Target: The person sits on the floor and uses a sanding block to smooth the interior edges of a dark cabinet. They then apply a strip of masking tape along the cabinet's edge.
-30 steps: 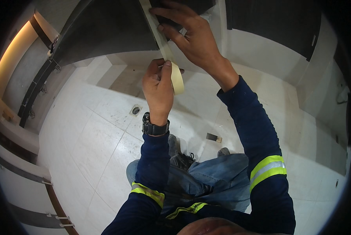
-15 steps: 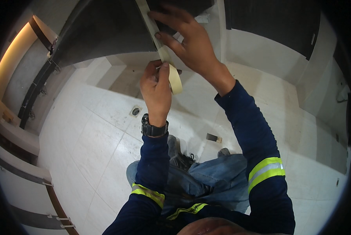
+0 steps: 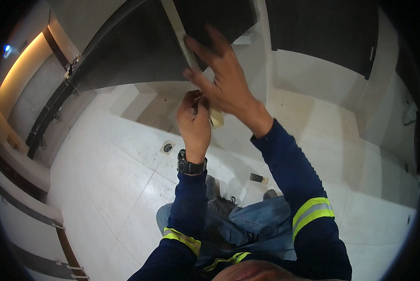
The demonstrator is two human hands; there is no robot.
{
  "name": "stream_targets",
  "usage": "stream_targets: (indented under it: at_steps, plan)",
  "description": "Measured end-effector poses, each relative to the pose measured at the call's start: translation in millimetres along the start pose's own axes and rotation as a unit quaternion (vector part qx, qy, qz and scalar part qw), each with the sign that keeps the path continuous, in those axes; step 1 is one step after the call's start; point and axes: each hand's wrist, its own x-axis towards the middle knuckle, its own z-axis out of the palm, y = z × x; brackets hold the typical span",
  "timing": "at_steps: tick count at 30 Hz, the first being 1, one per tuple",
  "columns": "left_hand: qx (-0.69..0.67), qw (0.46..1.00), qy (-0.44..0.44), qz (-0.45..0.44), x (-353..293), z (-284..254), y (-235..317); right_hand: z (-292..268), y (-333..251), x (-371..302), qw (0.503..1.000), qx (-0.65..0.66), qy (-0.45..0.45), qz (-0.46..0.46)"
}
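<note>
In my left hand (image 3: 194,124) I grip a roll of pale yellow masking tape (image 3: 217,118), mostly hidden behind my fingers and the right hand. A pale strip of tape (image 3: 176,23) runs up the edge of a dark panel (image 3: 135,49). My right hand (image 3: 233,84) is raised beside this strip, fingers spread and slightly blurred, with its heel overlapping the roll. Whether its fingertips touch the strip I cannot tell.
On the pale tiled floor (image 3: 125,187) lies a small scraper (image 3: 258,178) near my shoes. A square floor drain (image 3: 167,147) is left of it. Another dark panel (image 3: 322,33) stands at right, and a lit alcove (image 3: 22,70) at far left.
Both hands have come lower in the view, and my right hand has moved down along the strip, closer to my left hand. The tape roll is now more covered.
</note>
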Motion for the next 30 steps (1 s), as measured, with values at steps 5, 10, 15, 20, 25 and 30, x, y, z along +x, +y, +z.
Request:
stream_targets:
  at_steps: [5, 10, 15, 20, 25, 30]
  plan:
    - [-0.053, 0.998, -0.009, -0.017, 1, 2, -2, -1, 3, 68, 0.999, 0.052, -0.01, -0.004]
    - [-0.066, 0.997, -0.011, -0.038, 0, 2, 1, -7, -10, 85, 1.0, 0.018, 0.017, 0.002]
    - [-0.052, 0.998, -0.01, -0.027, 1, 0, 8, -3, -21, 79, 0.999, 0.019, 0.03, -0.033]
    - [-0.013, 1.0, -0.012, -0.012, 0, -2, 9, 6, -16, 78, 0.999, 0.005, 0.027, -0.017]
    - [-0.064, 0.997, -0.019, -0.035, 1, 3, 4, 4, -10, 77, 0.999, -0.007, 0.014, -0.051]
    - [-0.045, 0.998, -0.007, -0.034, -1, 1, 4, 3, 1, 58, 0.997, -0.029, 0.023, -0.07]
